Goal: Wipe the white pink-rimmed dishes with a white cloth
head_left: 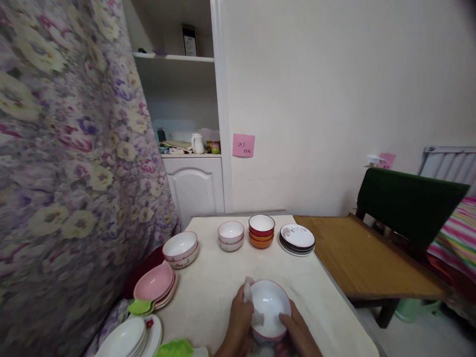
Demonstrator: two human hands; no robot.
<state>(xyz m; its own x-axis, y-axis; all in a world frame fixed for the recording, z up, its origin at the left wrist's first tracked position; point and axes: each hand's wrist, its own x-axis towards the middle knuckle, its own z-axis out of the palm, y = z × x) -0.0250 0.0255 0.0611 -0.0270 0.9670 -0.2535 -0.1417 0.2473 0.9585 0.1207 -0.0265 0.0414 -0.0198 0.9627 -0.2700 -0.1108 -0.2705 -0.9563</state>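
A white bowl with a thin pink rim (270, 307) is held tilted over the near part of the table, its inside facing me. My right hand (299, 329) grips its right side, thumb inside the rim and fingers underneath. At the bowl's left side, my left hand (240, 317) is closed around a bunched whitish cloth or tissue (248, 288), which touches the rim. The lower fingers of both hands are partly hidden.
Along the back of the cream tabletop (208, 292) stand pink-rimmed bowls (231, 233), red and orange bowls (261, 233) and dark-rimmed plates (296, 237). Down the left are larger bowls (180, 248), pink dishes (154, 282), white plates (124, 337) and a green leaf-shaped dish (174, 348).
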